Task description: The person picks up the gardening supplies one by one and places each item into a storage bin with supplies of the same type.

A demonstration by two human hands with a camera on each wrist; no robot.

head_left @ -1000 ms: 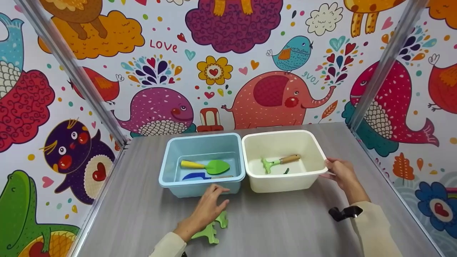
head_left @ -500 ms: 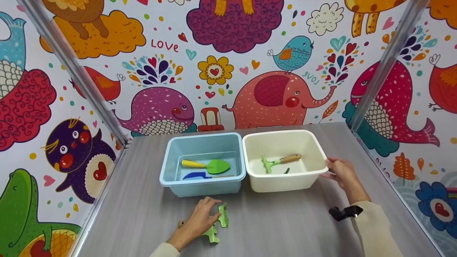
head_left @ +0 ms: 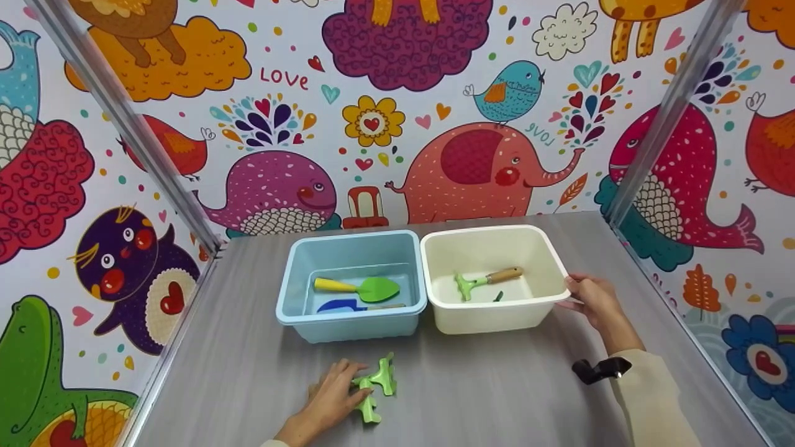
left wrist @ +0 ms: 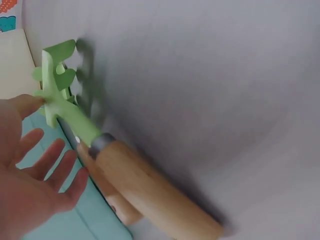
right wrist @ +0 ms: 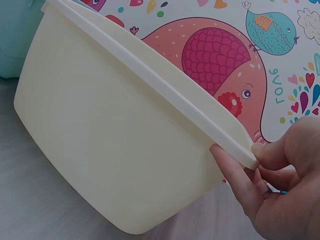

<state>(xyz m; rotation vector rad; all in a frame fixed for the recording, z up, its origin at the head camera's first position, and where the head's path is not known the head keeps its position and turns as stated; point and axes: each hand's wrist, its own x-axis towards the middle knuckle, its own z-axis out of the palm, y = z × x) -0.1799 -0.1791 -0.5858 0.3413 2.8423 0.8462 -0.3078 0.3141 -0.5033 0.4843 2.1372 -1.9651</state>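
My left hand [head_left: 332,394] is low over two small hand rakes on the table. In the head view their green heads, one nearer [head_left: 367,410] and one farther [head_left: 386,375], show beside the fingers. From the left wrist, one rake's wooden handle [left wrist: 155,185] lies in front, with a second wooden handle [left wrist: 112,195] alongside. The thumb is right at a green head; the other fingers are spread and loosely bent. My right hand [head_left: 596,304] pinches the right rim of a cream plastic basin [head_left: 490,320], thumb on top, fingers beneath. Inside it lies another green hand rake [head_left: 475,284].
Left of the cream basin stands a light blue basin [head_left: 354,320]. It holds a green trowel [head_left: 379,289] with a yellow handle and a blue-headed tool [head_left: 338,305]. A small dark green piece [head_left: 498,297] lies in the cream basin. Printed walls enclose the table.
My left hand has moved down and toward me from in front of the blue basin onto the rakes. The farther rake head shows more now. My right hand keeps its place on the rim.
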